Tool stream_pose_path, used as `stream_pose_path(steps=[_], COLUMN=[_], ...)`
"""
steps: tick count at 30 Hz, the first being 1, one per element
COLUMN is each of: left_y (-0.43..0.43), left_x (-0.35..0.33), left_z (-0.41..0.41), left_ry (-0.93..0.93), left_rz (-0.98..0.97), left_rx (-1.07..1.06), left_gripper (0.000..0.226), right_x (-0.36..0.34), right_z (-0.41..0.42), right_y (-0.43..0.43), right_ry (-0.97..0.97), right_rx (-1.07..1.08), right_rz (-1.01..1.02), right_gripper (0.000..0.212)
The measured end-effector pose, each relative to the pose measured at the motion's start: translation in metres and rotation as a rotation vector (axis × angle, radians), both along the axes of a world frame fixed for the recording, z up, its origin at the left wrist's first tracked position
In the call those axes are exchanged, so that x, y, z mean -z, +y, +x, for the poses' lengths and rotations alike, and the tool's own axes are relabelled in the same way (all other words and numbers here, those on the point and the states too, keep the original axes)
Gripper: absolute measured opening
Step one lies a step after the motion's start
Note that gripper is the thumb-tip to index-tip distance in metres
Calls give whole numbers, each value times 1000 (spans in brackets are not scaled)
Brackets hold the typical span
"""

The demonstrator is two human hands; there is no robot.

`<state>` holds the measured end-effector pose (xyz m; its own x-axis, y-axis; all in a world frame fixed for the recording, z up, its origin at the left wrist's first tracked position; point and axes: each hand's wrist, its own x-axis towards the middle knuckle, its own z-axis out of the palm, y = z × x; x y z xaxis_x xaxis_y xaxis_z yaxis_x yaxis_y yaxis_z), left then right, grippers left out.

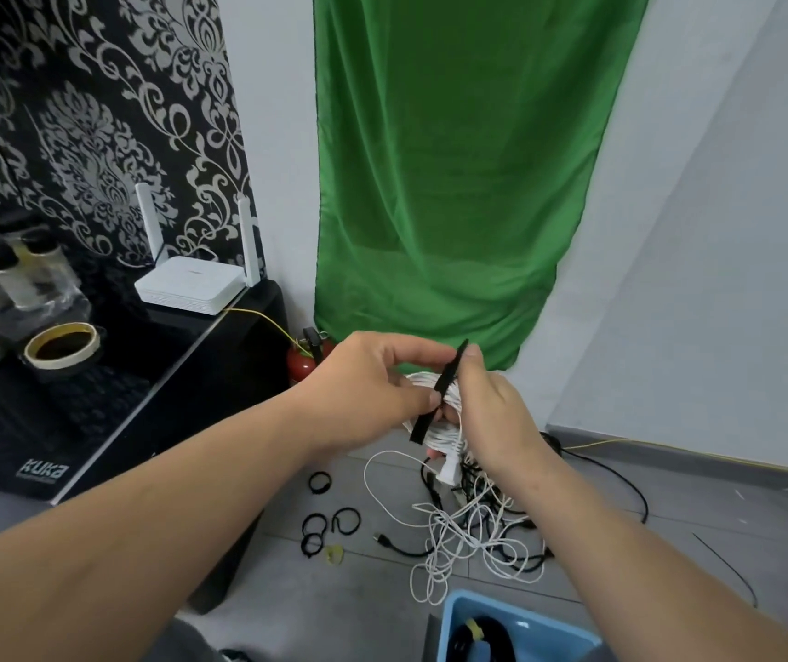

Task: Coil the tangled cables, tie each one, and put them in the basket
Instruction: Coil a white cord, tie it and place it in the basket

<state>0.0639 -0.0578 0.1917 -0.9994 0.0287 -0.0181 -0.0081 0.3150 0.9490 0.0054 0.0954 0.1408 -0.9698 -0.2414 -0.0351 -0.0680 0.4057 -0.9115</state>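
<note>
Binding underway, entry one: white cable coil (439, 437), held in the air above the floor (698, 513) between both hands. Left hand (373, 389) gripped the coil's side, its thumb pressing a black strap (441, 391) against the turns. Right hand (495, 413) pinched the strap's upper end. The coil was judged light, soft and springy, likely to spill open if let go; best taken across the bundled turns, where the strap crossed. The strap looked thin and limp. Entry two: tangle of white and black cables (471, 527), loose on the floor below. Entry three: spare black ties (320, 523), left of the tangle. Entry four: blue basket (452, 613), nearest the person, holding a coiled black cable (495, 635).
</note>
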Motion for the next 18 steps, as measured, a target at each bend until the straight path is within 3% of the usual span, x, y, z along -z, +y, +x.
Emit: stream_pose_path(steps=[5,9,11,15,18], left_y=[-7,-10,-11,-10,-7], left_x=[1,7,9,10,10], left_z=[-2,-5,-6,-5,-5], left_ry=[20,61,102,123,153], left_rz=[-126,-160,-168,-178,-221], left_rx=[34,-125,-133,-109,-114], left_gripper=[38,44,48,34,26], right_x=[-3,-6,-11,-14,-15], right_z=[-2,-3,-1,0,1], right_y=[-4,-7,-10,-12,-11], right_ry=[95,48,52,57,29], right_rx=[-85,-80,-61,-49,-41], right_rz=[98,67,74,75,42], right_gripper=[95,101,91,49,47])
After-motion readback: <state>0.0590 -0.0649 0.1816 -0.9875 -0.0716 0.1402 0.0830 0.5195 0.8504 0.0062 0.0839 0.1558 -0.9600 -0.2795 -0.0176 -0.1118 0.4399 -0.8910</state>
